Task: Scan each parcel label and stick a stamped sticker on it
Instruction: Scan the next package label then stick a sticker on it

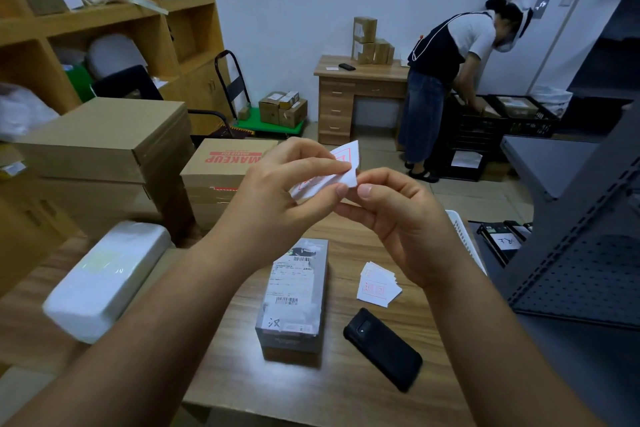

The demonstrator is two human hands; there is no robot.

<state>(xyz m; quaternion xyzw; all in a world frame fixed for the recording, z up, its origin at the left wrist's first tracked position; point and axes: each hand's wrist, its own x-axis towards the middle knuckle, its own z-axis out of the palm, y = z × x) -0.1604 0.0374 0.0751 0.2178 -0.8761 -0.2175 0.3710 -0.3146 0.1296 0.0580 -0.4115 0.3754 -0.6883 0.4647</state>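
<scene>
both hands are raised above the wooden tabletop [363, 388], meeting over its far edge. the left hand [277, 194] pinches a small white paper sticker with a red stamped frame [337, 170] between thumb and forefinger, the paper bent and folded over; the right hand [398, 218] pinches the sticker's right corner with its thumb and forefinger tip, the other fingers [349, 210] curled loosely beneath. below the hands, a long grey wrapped parcel with a white barcode label on top [294, 298] lies lengthwise near the middle of the tabletop, its near end pointing at the person. just to its right, apart from it, sits a small fanned stack of white stickers with red stamps [377, 284], and nearer the front a black handheld scanner device [384, 347] lies at a slant, not touching the parcel. a white plastic-wrapped bundle [104, 281] lies on the left part of the tabletop, well apart from the parcel, leaving a bare strip of wood between them. stacked brown cardboard boxes [110, 142] crowd the far left edge, and a box printed "makeup" in red [221, 166] stands behind the hands. a white slatted basket rim [464, 239] borders the right edge, beside dark grey metal shelving [571, 253]. across open floor, another person [446, 80] bends over black crates [502, 118].
</scene>
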